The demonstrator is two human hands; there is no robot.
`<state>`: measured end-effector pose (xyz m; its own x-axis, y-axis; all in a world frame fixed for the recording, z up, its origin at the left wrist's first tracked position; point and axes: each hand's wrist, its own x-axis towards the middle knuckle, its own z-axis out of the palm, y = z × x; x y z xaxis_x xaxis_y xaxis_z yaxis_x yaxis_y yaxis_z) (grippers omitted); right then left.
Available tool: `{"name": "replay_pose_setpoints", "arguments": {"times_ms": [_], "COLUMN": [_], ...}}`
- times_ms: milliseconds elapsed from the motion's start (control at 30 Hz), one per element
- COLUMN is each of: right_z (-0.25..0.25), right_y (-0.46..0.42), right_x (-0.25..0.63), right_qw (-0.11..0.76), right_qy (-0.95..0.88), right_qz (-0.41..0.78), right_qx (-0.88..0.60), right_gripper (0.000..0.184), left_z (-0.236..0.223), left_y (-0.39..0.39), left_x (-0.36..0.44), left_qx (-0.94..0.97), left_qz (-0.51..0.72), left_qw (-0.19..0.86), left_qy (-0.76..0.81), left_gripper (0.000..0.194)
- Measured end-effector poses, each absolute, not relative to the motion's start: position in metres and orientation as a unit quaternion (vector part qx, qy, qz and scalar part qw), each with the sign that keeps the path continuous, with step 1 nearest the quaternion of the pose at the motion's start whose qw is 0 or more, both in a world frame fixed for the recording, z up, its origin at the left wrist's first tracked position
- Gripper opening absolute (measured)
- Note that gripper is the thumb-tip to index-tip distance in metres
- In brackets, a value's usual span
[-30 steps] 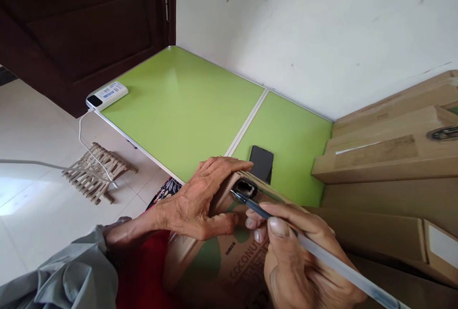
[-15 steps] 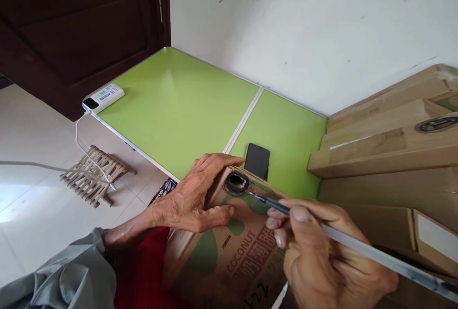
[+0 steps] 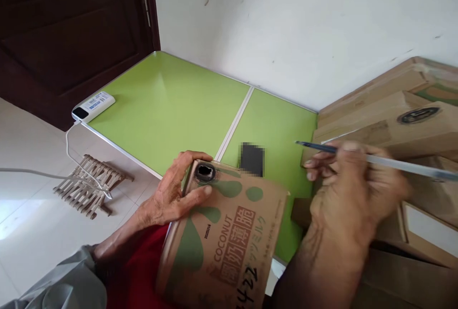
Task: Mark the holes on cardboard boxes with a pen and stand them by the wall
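Note:
A brown cardboard box (image 3: 200, 280) printed with green shapes and the word COCONUT leans tilted at the near side of the green table. My left hand (image 3: 173, 192) grips its upper left edge, thumb on the printed face and fingers over the far side. Beside that thumb is a hole with a thick black scribbled ring (image 3: 198, 178) around it. My right hand (image 3: 352, 185), slightly blurred, pinches a pen (image 3: 386, 161) with a dark front end and a pale translucent barrel. Its tip points left, in the air to the right of the box and apart from it.
Cardboard boxes (image 3: 361, 144) are piled on the right; one bears a black scribbled oval (image 3: 418, 115). On the green table (image 3: 179, 108) lie a pixelated dark phone (image 3: 252, 160) and a white device (image 3: 95, 106) with a cable. A slatted stool (image 3: 91, 182) stands on the floor.
My right hand has lifted the pen from beside the ringed hole and carried it up and right. The box, still in my left hand, has shifted left and shows more of its printed face.

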<state>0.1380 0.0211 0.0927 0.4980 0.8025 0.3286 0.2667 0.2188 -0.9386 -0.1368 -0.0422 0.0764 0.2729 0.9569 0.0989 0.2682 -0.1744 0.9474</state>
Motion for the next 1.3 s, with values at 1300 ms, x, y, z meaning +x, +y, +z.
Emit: {"name": "replay_pose_setpoints", "arguments": {"times_ms": [1300], "right_z": [0.025], "right_y": [0.018], "right_x": [0.104], "right_qw": [0.014], "right_qy": [-0.518], "right_qz": [0.160], "right_qx": [-0.840], "right_gripper": [0.067], "left_z": [0.048], "left_y": [-0.039], "left_x": [-0.165], "left_qx": [0.578], "left_qz": [0.416], "left_qw": [0.456], "left_qy": [0.534], "left_gripper": [0.045]}}
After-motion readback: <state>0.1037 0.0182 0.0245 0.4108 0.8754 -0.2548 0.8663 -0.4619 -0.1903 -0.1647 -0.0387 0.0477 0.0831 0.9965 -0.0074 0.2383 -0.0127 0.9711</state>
